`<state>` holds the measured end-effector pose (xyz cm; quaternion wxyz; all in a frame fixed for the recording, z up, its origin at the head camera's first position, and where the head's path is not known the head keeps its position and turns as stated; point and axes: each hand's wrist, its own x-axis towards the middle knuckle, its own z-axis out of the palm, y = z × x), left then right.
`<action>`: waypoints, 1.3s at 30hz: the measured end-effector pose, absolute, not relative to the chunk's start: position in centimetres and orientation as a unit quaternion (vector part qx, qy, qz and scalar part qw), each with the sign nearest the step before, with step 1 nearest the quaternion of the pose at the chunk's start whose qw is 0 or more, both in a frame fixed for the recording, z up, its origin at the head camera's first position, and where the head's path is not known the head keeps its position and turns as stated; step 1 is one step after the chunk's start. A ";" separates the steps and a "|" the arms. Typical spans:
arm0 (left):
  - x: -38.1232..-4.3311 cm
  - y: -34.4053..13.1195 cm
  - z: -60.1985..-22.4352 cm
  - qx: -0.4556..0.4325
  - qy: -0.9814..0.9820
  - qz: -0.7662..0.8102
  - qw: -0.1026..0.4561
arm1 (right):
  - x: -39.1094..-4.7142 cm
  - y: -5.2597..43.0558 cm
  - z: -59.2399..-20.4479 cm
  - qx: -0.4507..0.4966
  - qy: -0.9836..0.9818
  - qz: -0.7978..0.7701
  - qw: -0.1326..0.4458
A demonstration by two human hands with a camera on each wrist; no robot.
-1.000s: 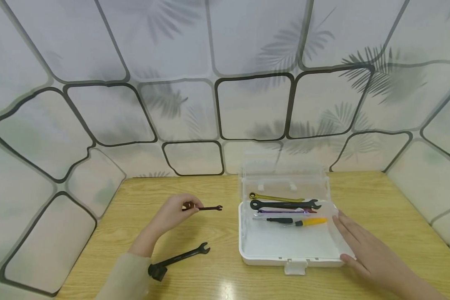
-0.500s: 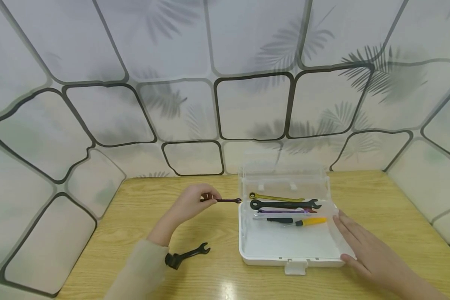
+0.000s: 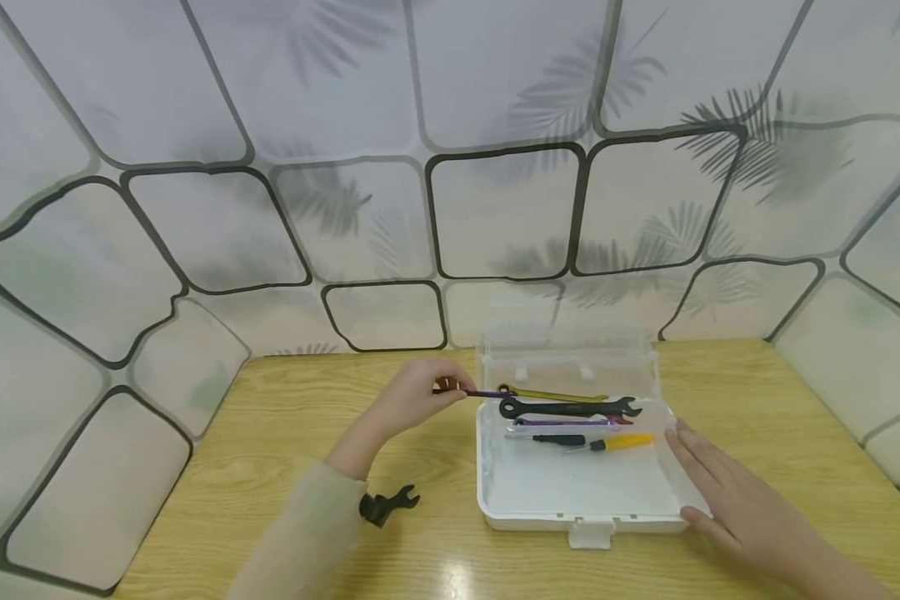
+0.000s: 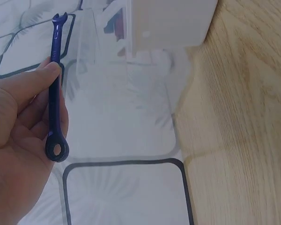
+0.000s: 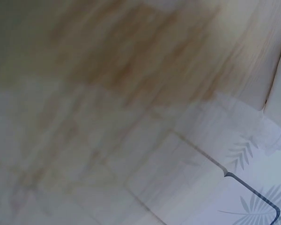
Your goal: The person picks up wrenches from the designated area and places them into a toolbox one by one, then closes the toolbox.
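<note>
My left hand (image 3: 416,393) pinches a purple combination wrench (image 4: 55,93) between thumb and fingers, its open end pointing toward the toolbox's back left corner. The white toolbox (image 3: 581,492) stands with its clear lid (image 3: 570,337) raised at the back. Inside lie a gold wrench (image 3: 558,395), a large black wrench (image 3: 562,409), another purple wrench (image 3: 570,422), a black-handled screwdriver (image 3: 562,440) and a yellow-handled screwdriver (image 3: 626,442). My right hand (image 3: 742,508) rests against the box's right side with fingers extended. In the right wrist view, only a sliver of it shows.
A black wrench (image 3: 402,499) lies on the wooden table (image 3: 435,550) left of the box, mostly hidden by my left wrist and the black device on it. The box's latch (image 3: 591,535) hangs toward me. A patterned cloth backdrop (image 3: 506,217) encloses the table.
My left hand has carried the purple wrench rightward and slightly away from me, from over the table to the box's back left edge. The right hand and the box have stayed put.
</note>
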<state>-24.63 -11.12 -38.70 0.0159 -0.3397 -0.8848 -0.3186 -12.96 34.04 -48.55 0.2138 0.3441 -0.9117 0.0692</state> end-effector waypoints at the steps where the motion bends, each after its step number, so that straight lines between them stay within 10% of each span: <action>1: -24.6 -10.9 -38.7 -0.342 -0.884 -0.319 0.016 | -13.0 34.1 -48.6 0.345 -0.911 0.068 0.214; 39: -25.5 -2.6 -39.0 -0.394 -0.862 -0.318 -0.029 | -13.0 34.0 -48.5 0.347 -0.909 0.077 0.217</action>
